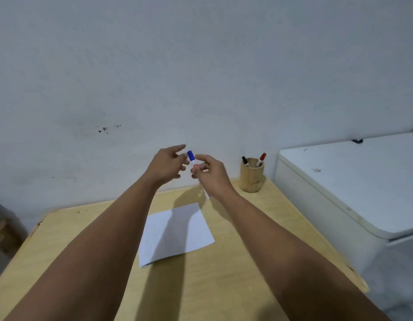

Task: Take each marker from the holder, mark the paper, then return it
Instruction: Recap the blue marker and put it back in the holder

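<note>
The right hand (210,173) pinched the light, rigid blue-capped white plastic marker (192,158) mid-barrel, while the left hand (167,165), fingers spread, reached for its cap, likely the best place to pull.

blue marker (191,156) barrel mostly hidden inside right hand (210,174), both elbows cut off by bottom edge

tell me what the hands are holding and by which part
The right hand holds a blue-capped marker by the middle of its white barrel, cap end up. The left hand is open beside the cap, fingers near it but not clearly gripping.
</note>
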`<state>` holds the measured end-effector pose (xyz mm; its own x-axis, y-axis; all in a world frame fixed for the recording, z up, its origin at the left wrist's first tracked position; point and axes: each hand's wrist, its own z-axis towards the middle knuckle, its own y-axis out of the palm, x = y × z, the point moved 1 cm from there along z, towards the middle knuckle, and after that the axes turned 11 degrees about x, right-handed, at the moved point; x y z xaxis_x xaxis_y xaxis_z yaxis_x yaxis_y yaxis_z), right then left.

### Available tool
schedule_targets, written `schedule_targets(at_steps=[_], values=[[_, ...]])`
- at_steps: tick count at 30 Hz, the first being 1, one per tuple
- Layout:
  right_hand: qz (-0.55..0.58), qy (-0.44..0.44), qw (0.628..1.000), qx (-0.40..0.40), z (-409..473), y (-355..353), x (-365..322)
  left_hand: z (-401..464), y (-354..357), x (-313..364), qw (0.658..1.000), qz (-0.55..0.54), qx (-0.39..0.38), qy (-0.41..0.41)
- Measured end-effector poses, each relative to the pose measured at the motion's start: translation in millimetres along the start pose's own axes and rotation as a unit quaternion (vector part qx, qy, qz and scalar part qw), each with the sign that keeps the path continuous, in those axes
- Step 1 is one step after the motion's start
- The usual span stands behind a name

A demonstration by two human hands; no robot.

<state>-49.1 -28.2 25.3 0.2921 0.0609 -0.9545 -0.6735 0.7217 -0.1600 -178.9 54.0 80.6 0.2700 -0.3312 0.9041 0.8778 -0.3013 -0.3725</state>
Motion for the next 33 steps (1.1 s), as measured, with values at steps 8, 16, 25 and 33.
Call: schedule_targets(at_steps=[8, 16, 25, 33], values=[[-0.103, -0.067, 0.969, 0.213, 95.6, -120.7, -16.8, 20.9, 132.8, -7.2, 0.994, 0.087, -0.061, 0.011], [-0.187, -0.062, 0.961, 0.193, 115.6, -146.7, 17.4, 33.1, 214.7, -16.9, 0.993, 0.099, -0.072, 0.002], [-0.254, -0.072, 0.954, 0.144, 110.8, -140.7, 39.2, 28.7, 239.5, -35.3, 0.995, 0.079, -0.027, 0.048], [-0.264, -0.041, 0.946, 0.183, 104.7, -165.4, 56.8, 24.9, 242.3, -38.4, 0.999, 0.005, -0.020, 0.046]])
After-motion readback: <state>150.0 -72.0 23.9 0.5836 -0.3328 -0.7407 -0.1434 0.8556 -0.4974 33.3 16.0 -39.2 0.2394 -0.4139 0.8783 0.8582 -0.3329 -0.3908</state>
